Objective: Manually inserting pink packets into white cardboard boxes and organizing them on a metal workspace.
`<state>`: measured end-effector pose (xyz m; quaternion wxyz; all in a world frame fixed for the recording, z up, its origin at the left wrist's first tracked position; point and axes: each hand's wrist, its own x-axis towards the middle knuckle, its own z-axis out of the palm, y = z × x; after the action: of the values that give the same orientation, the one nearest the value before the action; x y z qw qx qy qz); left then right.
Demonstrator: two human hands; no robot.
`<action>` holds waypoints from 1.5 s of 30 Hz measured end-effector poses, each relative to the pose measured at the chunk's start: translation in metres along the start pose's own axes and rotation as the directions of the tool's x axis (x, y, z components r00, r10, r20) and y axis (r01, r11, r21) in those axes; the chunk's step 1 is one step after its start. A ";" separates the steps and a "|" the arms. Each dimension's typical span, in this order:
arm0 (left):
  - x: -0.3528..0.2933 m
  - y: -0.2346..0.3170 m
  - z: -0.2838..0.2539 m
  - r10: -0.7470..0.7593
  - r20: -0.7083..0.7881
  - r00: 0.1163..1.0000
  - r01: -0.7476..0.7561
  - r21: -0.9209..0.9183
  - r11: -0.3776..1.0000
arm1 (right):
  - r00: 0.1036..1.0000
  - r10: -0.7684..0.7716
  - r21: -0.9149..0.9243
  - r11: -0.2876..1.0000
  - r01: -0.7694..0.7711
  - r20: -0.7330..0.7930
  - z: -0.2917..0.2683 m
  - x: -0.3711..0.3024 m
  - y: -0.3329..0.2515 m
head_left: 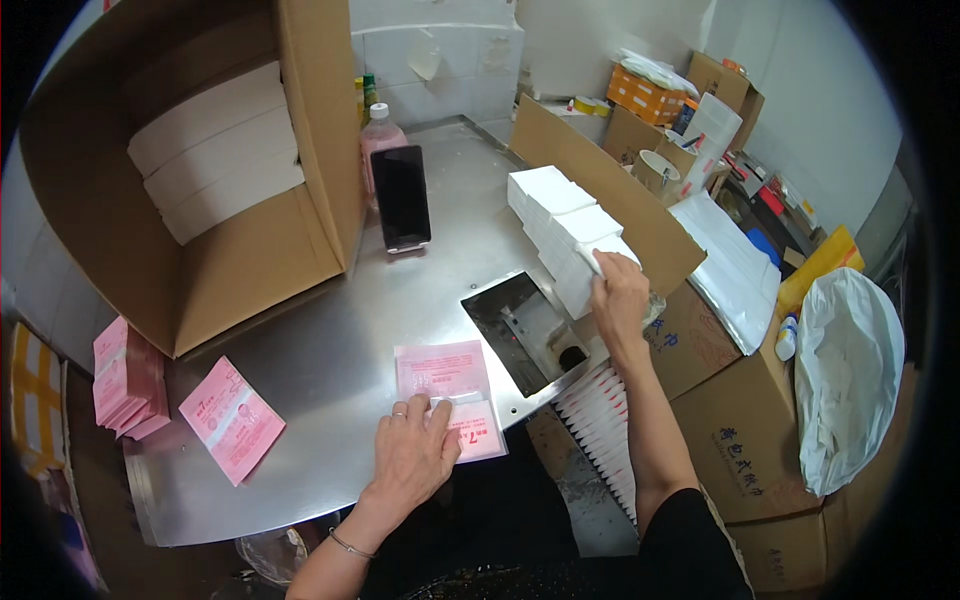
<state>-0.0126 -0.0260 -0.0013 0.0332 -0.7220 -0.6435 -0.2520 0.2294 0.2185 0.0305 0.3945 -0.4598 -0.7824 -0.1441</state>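
My left hand lies on a pink printed plastic packet at the table's front edge, its fingers slightly apart and pressing the film down. The packet's near end looks whiter, with a clear strip across its middle. To the right, my right hand reaches to the near end of a row of folded white tissues. Its fingers are closed on the nearest tissue stack; the thumb is partly hidden. A black phone stands upright on a small stand beyond my left hand.
A large open carton with white stacks inside stands at the left. Pink packets are piled near it, with one loose packet beside them. A rectangular opening cuts the metal table. Cartons and a white bag crowd the right.
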 end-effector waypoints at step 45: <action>-0.011 0.005 -0.004 -0.058 0.017 0.998 0.059 -0.031 0.998 | 0.980 -0.044 -0.108 0.992 0.065 0.192 -0.012 0.013 0.012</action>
<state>-0.0095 -0.0384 -0.0002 0.0094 -0.7054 -0.6605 -0.2571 0.2422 0.2258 0.0466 0.2875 -0.4715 -0.8192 -0.1550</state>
